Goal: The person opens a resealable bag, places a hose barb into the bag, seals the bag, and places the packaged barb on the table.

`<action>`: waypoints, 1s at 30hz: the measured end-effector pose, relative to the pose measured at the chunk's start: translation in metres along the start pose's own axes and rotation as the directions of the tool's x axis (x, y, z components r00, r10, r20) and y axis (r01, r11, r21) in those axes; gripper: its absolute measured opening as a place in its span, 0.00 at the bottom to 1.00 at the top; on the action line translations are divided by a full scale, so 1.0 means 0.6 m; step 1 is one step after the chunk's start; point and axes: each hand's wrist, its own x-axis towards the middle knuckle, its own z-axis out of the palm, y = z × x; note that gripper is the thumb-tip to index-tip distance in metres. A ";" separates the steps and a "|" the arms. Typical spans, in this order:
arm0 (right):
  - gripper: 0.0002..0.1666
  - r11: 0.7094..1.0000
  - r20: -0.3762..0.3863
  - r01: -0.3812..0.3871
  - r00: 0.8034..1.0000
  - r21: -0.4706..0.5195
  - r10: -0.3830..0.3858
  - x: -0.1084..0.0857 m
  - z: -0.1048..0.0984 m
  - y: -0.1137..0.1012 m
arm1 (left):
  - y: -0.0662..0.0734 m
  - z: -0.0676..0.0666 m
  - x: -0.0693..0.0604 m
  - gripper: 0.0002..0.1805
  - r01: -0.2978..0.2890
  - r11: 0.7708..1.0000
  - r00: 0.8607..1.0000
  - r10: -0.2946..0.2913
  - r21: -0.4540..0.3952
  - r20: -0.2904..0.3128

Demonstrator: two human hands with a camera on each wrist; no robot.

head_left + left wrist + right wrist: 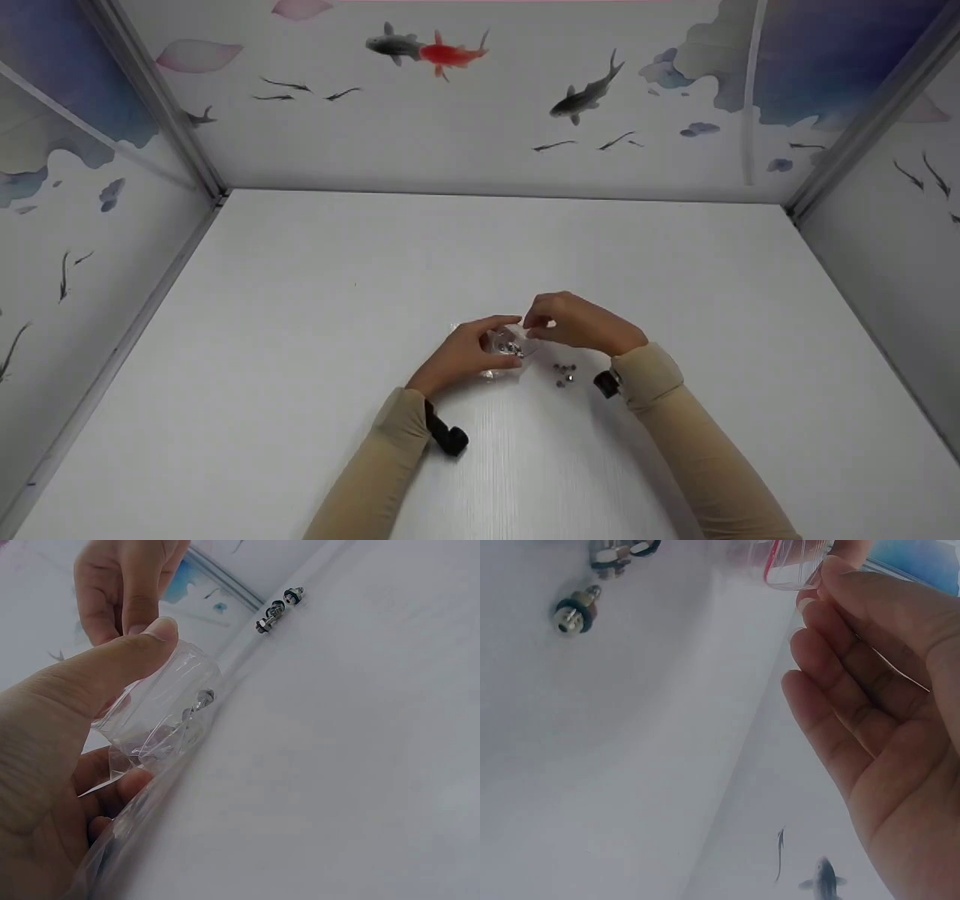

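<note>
White tabletop (300, 300), fish-print walls (487, 142); left hand (463, 351) holds bag (166, 696).

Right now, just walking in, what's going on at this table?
A person's left hand holds a clear plastic bag with small metal pieces inside, while their right hand pinches the bag's edge. Several similar loose pieces lie in a cluster on the white table, just right of the bag.
</note>
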 end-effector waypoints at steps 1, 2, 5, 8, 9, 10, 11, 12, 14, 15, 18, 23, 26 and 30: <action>0.10 1.000 0.001 0.001 1.000 -0.001 -0.001 -0.001 0.000 0.000 | 0.000 0.000 0.000 0.35 -0.001 1.000 1.000 0.001 0.000 0.000; 0.11 1.000 0.003 0.000 1.000 -0.002 0.000 -0.002 -0.001 0.001 | 0.000 0.000 0.001 0.35 -0.002 1.000 1.000 0.002 0.001 0.000; 0.11 1.000 0.004 -0.007 1.000 -0.009 0.007 -0.006 -0.002 0.003 | 0.001 0.000 0.000 0.35 -0.007 1.000 1.000 0.007 0.000 0.003; 0.11 1.000 0.005 -0.021 1.000 -0.013 0.021 -0.010 -0.004 0.006 | 0.001 0.000 0.000 0.36 -0.007 1.000 1.000 0.007 -0.001 0.004; 0.11 1.000 0.006 -0.027 1.000 -0.011 0.027 -0.011 -0.005 0.007 | 0.001 0.000 0.000 0.36 -0.006 1.000 1.000 0.006 -0.003 0.003; 0.11 0.999 0.009 -0.033 0.999 -0.009 0.033 -0.013 -0.006 0.008 | 0.002 0.000 0.000 0.36 -0.005 1.000 1.000 0.005 -0.005 0.003; 0.11 0.999 0.012 -0.039 0.999 -0.008 0.039 -0.014 -0.006 0.008 | 0.002 0.000 0.000 0.36 -0.005 1.000 1.000 0.005 -0.003 0.002; 0.11 0.999 0.016 -0.044 0.999 -0.005 0.044 -0.016 -0.007 0.009 | 0.002 0.000 0.000 0.36 -0.006 1.000 1.000 0.006 0.000 0.001; 0.10 0.998 0.027 -0.065 0.998 0.000 0.065 -0.020 -0.008 0.011 | 0.001 0.000 0.001 0.36 -0.006 1.000 1.000 0.006 0.009 -0.001; 0.10 0.997 0.032 -0.075 0.997 0.000 0.075 -0.022 -0.008 0.012 | 0.001 0.001 0.001 0.37 -0.006 1.000 1.000 0.006 0.012 -0.003; 0.10 0.995 0.054 -0.104 0.993 -0.005 0.104 -0.029 -0.008 0.016 | -0.002 0.001 0.002 0.37 -0.007 1.000 1.000 0.008 0.025 -0.005; 0.10 0.985 0.096 -0.173 0.980 -0.011 0.173 -0.039 -0.007 0.020 | -0.004 0.002 0.001 0.37 0.000 1.000 1.000 0.000 0.025 -0.006; 0.10 0.979 0.118 -0.202 0.973 -0.004 0.201 -0.045 -0.008 0.024 | -0.004 0.002 0.001 0.38 0.008 1.000 1.000 -0.008 0.028 -0.006; 0.09 0.976 0.144 -0.219 0.966 0.017 0.215 -0.052 -0.011 0.027 | -0.002 0.002 0.002 0.38 0.013 0.999 1.000 -0.013 0.038 -0.008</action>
